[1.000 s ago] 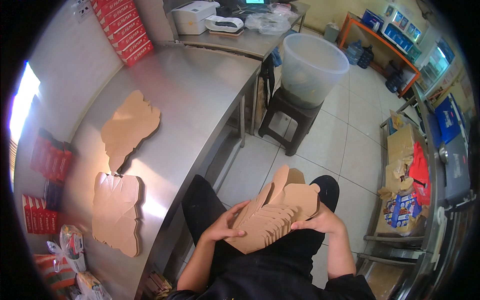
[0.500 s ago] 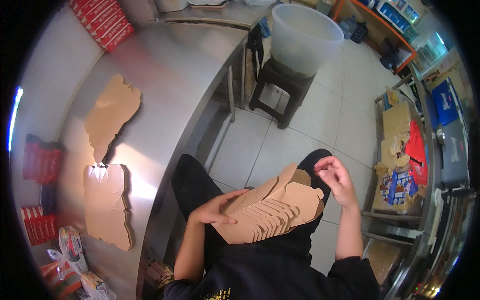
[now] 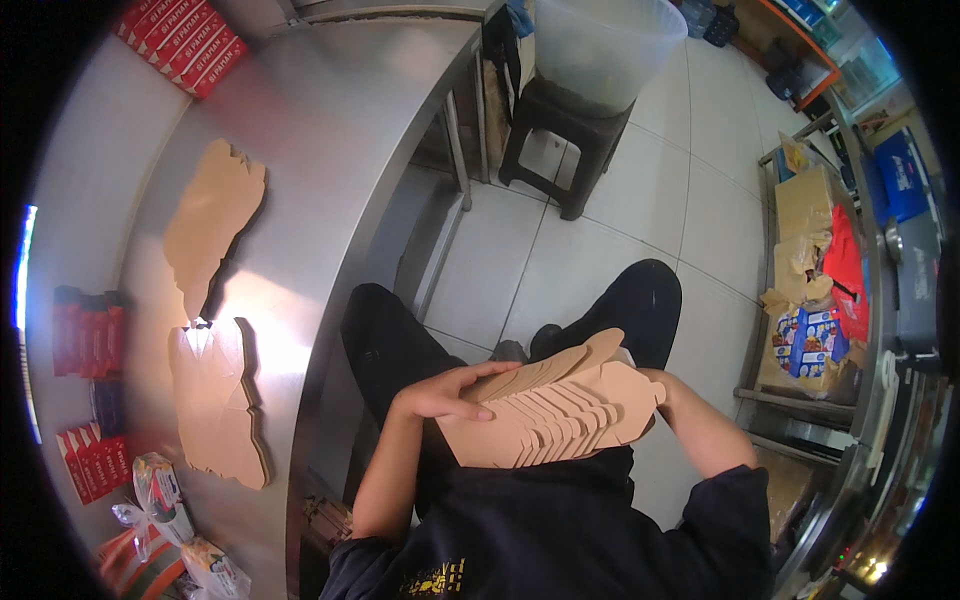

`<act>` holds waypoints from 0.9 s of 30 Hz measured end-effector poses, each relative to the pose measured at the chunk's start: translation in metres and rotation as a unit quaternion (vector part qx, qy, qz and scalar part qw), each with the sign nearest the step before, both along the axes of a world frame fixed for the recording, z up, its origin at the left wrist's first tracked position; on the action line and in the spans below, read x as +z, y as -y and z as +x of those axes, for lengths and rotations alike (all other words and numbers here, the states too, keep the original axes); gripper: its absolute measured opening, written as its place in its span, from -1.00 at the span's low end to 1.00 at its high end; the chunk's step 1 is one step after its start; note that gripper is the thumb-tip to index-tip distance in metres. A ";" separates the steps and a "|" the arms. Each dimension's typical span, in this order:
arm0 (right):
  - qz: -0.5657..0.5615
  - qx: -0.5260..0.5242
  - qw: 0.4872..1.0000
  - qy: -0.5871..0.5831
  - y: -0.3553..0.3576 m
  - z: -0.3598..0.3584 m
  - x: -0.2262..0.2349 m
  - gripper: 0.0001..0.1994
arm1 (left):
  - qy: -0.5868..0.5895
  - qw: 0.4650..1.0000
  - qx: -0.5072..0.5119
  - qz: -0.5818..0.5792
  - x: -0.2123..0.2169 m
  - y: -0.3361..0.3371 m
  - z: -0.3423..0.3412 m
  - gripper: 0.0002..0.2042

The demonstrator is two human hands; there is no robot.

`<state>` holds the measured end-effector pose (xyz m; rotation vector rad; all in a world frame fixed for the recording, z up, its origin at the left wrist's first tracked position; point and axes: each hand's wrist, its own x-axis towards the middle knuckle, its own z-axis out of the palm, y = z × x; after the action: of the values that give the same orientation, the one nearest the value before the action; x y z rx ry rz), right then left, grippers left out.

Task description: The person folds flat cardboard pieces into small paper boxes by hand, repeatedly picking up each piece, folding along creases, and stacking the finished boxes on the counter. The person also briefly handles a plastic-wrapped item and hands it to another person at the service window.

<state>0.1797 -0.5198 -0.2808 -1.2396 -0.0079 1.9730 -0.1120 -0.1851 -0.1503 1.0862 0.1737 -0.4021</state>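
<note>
Fanned cardboard stack [image 3: 560,420] sat btwn L grip [image 3: 447,393], which held its edge, & R grip [image 3: 676,398], mostly hidden, hold unclear; sheets could've slid apart, prob. if L grip slackened.

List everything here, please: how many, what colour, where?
Fanned cardboard stack: one, brown, lower centre
Long steel table: one, silver, left
Flat cut cardboard piles: two, brown, on the table
Rectangular boxes: several, red and white, far left
Clear plastic packages: several, mixed, lower left
Plastic stool: one, dark, top centre
Round translucent plastic tub: one, whitish, on the stool
Square floor tiles: many, pale, centre
Crumpled item: one, red, right
Trousered legs: two, black, centre
Left hand: one, bare, holding the stack's left end
Right hand: one, bare, partly behind it
</note>
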 end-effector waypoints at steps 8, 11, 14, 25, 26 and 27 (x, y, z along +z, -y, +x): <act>0.029 0.070 0.993 0.089 -0.005 0.018 -0.035 -0.62 | -0.025 0.998 -0.025 0.055 -0.001 0.002 0.008 0.04; -0.006 0.042 0.998 0.046 -0.002 0.001 -0.030 -0.60 | -0.023 0.998 -0.025 0.061 -0.005 0.002 0.010 0.04; -0.037 0.016 0.999 0.000 0.007 -0.015 -0.029 -0.58 | 0.001 0.998 -0.024 0.057 -0.010 0.003 0.010 0.05; 0.016 0.024 1.000 0.011 -0.010 -0.054 -0.012 -0.51 | 0.013 0.993 -0.015 -0.121 -0.034 0.002 0.005 -0.07; 0.033 0.037 0.998 0.033 -0.017 -0.056 -0.006 -0.50 | 0.010 0.992 -0.012 -0.126 -0.035 0.002 0.005 -0.07; 0.056 0.051 0.995 0.067 -0.023 -0.058 0.003 -0.49 | 0.011 0.992 -0.013 -0.121 -0.034 0.001 0.006 -0.07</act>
<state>0.1215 -0.4971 -0.2780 -1.3193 -0.2502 1.9434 -0.1064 -0.1862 -0.1844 0.8542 0.0878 -0.4228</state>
